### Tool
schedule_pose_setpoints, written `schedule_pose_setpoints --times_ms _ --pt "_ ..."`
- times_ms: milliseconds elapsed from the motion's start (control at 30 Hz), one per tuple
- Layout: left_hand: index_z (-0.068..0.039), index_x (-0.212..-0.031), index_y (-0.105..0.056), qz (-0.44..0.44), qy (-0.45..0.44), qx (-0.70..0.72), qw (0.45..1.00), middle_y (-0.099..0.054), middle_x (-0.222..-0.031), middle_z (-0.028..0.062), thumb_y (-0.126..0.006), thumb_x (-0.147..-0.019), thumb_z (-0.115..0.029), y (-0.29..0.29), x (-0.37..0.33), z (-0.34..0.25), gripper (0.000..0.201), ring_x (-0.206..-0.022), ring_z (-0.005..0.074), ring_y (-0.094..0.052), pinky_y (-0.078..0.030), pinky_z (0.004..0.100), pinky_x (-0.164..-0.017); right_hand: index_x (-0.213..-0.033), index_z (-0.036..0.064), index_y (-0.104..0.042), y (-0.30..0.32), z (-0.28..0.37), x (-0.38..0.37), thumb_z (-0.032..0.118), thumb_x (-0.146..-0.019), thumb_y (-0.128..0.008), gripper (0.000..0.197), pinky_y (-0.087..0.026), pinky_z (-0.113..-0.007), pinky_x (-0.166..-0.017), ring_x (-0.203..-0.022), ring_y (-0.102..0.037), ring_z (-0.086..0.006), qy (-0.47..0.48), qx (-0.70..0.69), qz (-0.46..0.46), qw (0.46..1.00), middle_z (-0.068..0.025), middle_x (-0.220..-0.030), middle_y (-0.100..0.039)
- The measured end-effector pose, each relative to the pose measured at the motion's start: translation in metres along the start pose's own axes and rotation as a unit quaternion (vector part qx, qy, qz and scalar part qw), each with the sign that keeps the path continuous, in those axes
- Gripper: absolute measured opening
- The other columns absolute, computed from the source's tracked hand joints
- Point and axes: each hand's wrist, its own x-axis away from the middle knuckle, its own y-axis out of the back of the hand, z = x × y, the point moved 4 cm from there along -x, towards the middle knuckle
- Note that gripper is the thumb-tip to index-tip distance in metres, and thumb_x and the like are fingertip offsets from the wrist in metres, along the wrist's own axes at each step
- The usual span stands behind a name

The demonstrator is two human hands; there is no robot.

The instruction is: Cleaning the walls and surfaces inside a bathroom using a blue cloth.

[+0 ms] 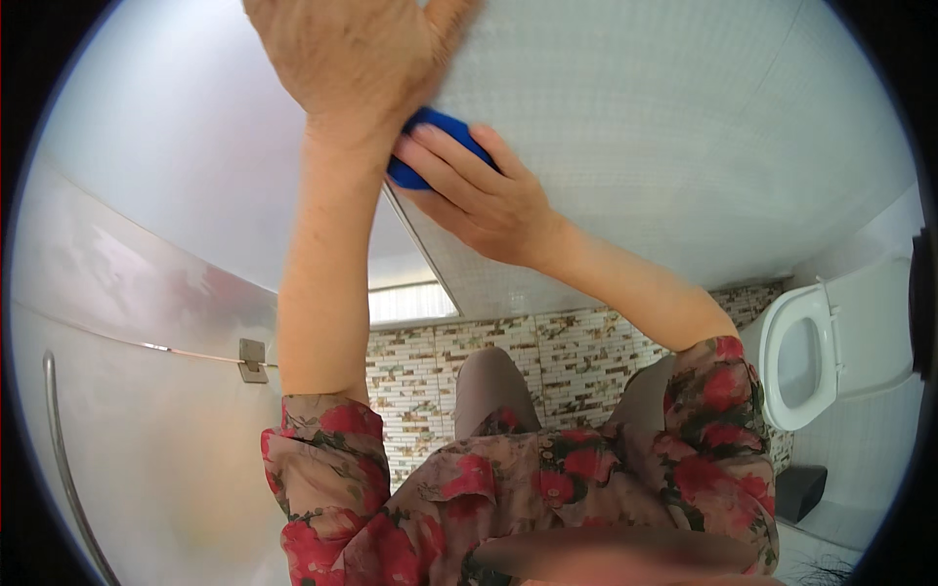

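Note:
My right hand [484, 200] holds a blue pad [454, 127], a sponge or a folded cloth, against the pale wall [635, 127]. Its fingers lie bent over the pad, and it is close beside my left wrist. Higher up, my left hand [357, 54] shows its back and reaches past the top edge of the picture. The thumb stands out to the right, away from the palm; the other fingertips are out of sight. What that palm touches is hidden. Below the pad, a thin corner edge [422, 244] runs down to the floor.
A white toilet [796, 361] with its lid raised stands at the right, a dark bin [799, 491] near it. The floor [576, 366] has mosaic-patterned tiles. At the left are a glossy panel [166, 420], a metal hinge [253, 360] and a curved metal bar [61, 449].

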Motion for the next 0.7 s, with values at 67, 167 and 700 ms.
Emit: schedule_pose_setpoints --times_ms 67,167,700 --pt "-0.009 -0.144 -0.043 -0.025 -0.02 -0.008 0.999 -0.035 -0.153 0.0147 -0.048 -0.092 -0.057 -0.007 -0.002 0.006 0.071 -0.141 0.0338 -0.031 -0.02 0.0527 -0.114 -0.122 0.0122 -0.061 0.0 0.006 -0.003 0.022 -0.088 -0.057 0.036 -0.034 -0.041 -0.106 -0.13 -0.044 -0.0159 -0.009 0.01 -0.014 1.0 -0.005 -0.139 -0.051" --pt "-0.01 -0.145 -0.042 -0.072 -0.049 -0.022 0.996 -0.034 -0.153 0.0136 -0.048 -0.093 -0.055 -0.017 -0.002 0.002 0.069 -0.141 0.0325 -0.03 -0.019 0.0516 -0.115 -0.117 0.0103 -0.063 -0.033 0.026 0.05 0.024 -0.09 -0.057 0.031 -0.034 -0.037 -0.106 -0.131 -0.045 -0.0163 0.038 -0.054 0.082 0.994 -0.0023 -0.141 -0.051" --pt "-0.013 -0.144 -0.043 -0.138 -0.113 -0.108 0.978 -0.037 -0.152 0.0103 -0.038 -0.097 -0.052 -0.025 -0.002 0.03 0.061 -0.143 0.0272 -0.028 -0.014 0.0463 -0.119 -0.12 -0.0009 -0.061 0.093 -0.106 0.222 0.015 -0.083 -0.062 0.04 -0.027 -0.055 -0.11 -0.13 -0.042 -0.0398 -0.25 0.202 -0.032 0.946 -0.0268 -0.139 -0.044"
